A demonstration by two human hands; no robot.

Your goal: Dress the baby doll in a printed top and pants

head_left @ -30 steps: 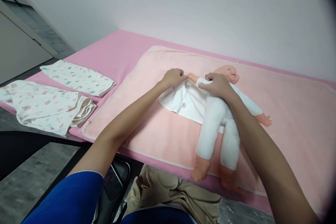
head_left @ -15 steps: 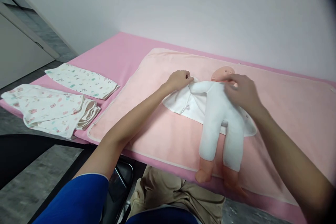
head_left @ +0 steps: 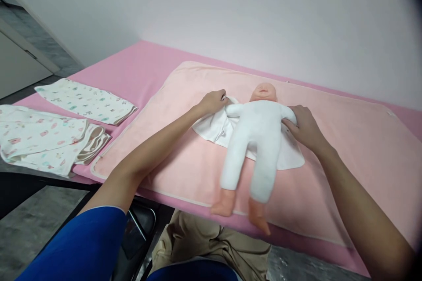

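A baby doll (head_left: 259,125) with a white cloth body and pink head and feet lies on its back. Beneath it, a white baby shirt (head_left: 211,128) is spread open. My left hand (head_left: 213,102) is closed on the shirt near its sleeve, beside the end of the doll's arm on the left of the picture. On the other side, my right hand (head_left: 305,128) wraps round the doll's other arm, thumb below and fingers behind. The fingertips of my right hand are partly hidden.
A peach blanket (head_left: 178,158) under the doll covers much of the pink table (head_left: 141,59). Two folded printed cloths (head_left: 87,99) (head_left: 42,140) lie at the left end. A pale wall (head_left: 247,22) rises behind, and a black chair (head_left: 140,228) stands below the front edge.
My right hand has moved from the doll's head and shoulder down to its arm, uncovering the face. The doll's legs have shifted left. My left hand keeps its hold; the view has turned slightly.
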